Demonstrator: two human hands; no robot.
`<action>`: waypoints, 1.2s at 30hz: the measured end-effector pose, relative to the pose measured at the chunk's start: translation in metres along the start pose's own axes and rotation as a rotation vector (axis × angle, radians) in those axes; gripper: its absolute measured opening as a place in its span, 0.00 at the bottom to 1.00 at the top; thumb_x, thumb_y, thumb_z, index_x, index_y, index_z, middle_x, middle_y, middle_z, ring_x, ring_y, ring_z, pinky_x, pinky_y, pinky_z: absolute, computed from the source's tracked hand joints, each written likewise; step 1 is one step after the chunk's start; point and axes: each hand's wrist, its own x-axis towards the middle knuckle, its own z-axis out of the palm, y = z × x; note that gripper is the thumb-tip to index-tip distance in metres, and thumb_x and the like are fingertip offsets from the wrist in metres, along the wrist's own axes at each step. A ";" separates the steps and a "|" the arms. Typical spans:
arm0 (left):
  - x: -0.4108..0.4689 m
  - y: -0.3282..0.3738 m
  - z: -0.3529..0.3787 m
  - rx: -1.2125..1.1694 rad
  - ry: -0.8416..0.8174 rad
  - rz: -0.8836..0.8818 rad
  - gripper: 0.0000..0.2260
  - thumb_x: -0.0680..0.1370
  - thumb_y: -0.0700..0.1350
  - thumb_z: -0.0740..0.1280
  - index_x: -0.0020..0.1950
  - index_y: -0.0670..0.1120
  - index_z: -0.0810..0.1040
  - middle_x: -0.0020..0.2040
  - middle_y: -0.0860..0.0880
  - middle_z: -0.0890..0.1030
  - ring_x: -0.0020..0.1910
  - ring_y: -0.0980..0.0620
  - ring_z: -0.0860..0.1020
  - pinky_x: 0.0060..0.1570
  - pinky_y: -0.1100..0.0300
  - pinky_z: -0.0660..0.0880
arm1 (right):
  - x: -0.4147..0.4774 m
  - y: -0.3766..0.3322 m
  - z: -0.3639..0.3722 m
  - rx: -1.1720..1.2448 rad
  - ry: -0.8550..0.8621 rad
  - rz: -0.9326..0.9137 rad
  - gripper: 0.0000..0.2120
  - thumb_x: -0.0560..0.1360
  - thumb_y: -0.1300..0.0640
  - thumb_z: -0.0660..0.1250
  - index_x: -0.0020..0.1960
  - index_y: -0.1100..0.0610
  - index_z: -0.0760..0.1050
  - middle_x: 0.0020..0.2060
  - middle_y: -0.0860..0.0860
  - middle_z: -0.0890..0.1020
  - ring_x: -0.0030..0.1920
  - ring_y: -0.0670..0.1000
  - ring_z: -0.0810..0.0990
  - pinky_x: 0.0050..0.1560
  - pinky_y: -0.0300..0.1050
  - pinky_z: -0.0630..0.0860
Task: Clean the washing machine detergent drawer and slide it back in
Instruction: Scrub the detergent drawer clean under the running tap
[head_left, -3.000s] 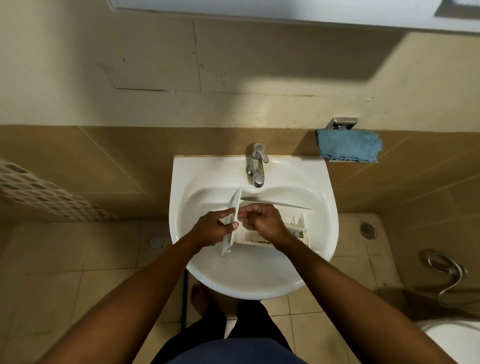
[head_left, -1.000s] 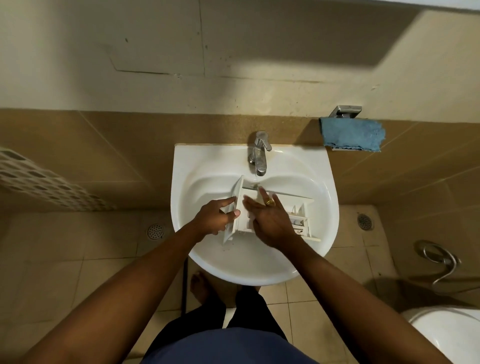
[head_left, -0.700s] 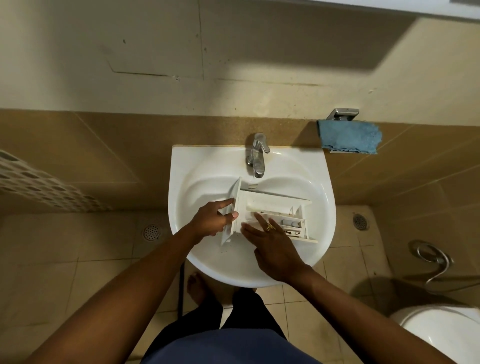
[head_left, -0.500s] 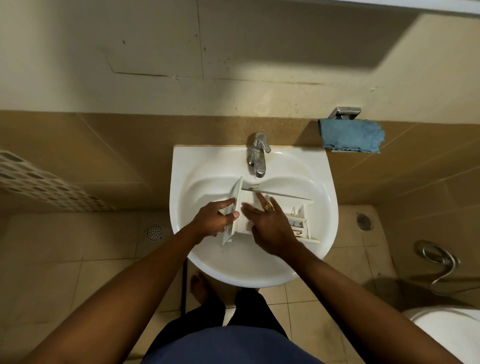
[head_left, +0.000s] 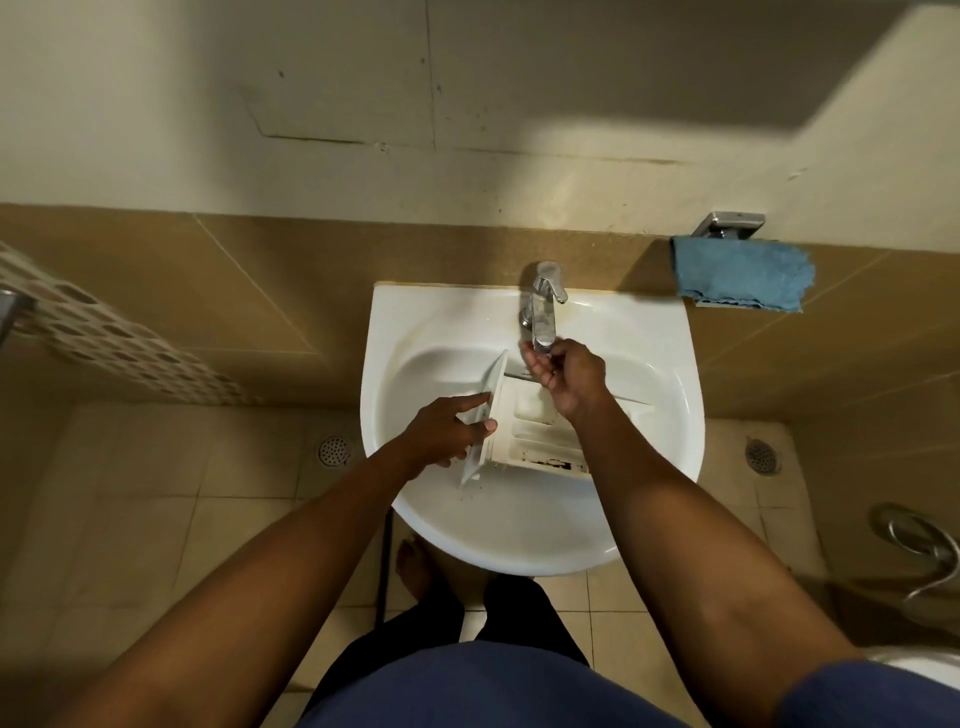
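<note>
Light level: dim, with a warm yellow cast throughout. The source is overhead and out of frame. It leaves a pale patch on the far wall, cut at far right by a broad, hard-edged shadow. The white sink is the brightest surface, showing soft sheen but no burnt-out glare. There are small glints on the tap. The blue cloth throws a shadow to its left. The floor is murky. Tile lines bow toward the left and right edges. The right hand is slightly smeared, and the clothing at the near edge is soft.
</note>
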 end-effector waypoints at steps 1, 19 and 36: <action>0.000 0.000 0.000 -0.002 0.000 -0.003 0.27 0.79 0.60 0.70 0.77 0.63 0.68 0.52 0.50 0.84 0.46 0.48 0.85 0.45 0.53 0.83 | 0.004 -0.001 0.000 0.087 -0.008 0.029 0.18 0.71 0.74 0.55 0.60 0.72 0.72 0.60 0.73 0.79 0.51 0.67 0.85 0.38 0.49 0.84; -0.003 0.001 0.004 -0.046 0.001 -0.005 0.26 0.79 0.58 0.70 0.77 0.63 0.69 0.53 0.48 0.84 0.47 0.47 0.85 0.44 0.55 0.82 | -0.032 -0.012 0.003 -0.373 -0.071 0.006 0.15 0.78 0.73 0.52 0.55 0.73 0.77 0.52 0.69 0.84 0.53 0.67 0.86 0.57 0.57 0.83; -0.001 0.002 0.005 -0.018 0.001 0.015 0.25 0.79 0.59 0.70 0.76 0.62 0.70 0.50 0.46 0.86 0.46 0.45 0.86 0.46 0.51 0.83 | -0.090 0.050 -0.027 -0.538 -0.096 -0.142 0.12 0.78 0.72 0.63 0.56 0.67 0.82 0.54 0.65 0.85 0.55 0.58 0.84 0.63 0.53 0.80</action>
